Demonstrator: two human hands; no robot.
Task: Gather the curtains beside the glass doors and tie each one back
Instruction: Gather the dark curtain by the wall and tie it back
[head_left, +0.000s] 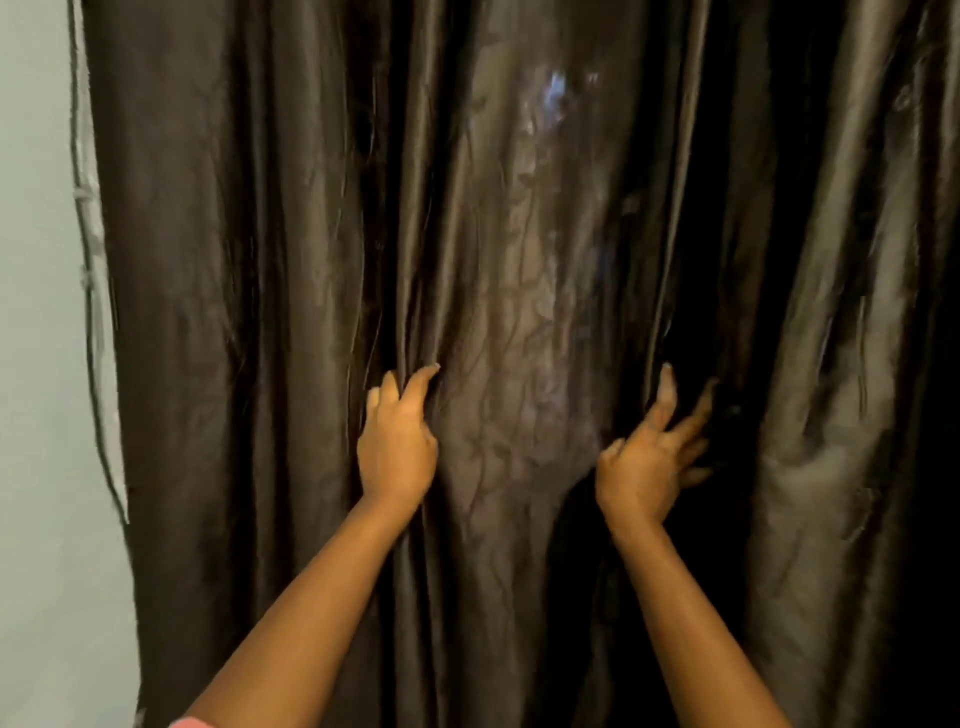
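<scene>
A dark brown satin curtain (519, 270) hangs in heavy folds across almost the whole view, hiding the glass doors. My left hand (397, 447) is on a fold left of the middle, its fingers curled into the fabric and gripping it. My right hand (652, 457) reaches into a dark gap between folds on the right, fingers spread and mostly straight, touching the cloth. A faint bright patch shines through the fabric near the top centre. No tie-back is visible.
A pale wall (36, 364) borders the curtain on the left. A thin dark cord (91, 291) hangs down along the curtain's left edge. A pink sleeve edge (189, 722) shows at the bottom.
</scene>
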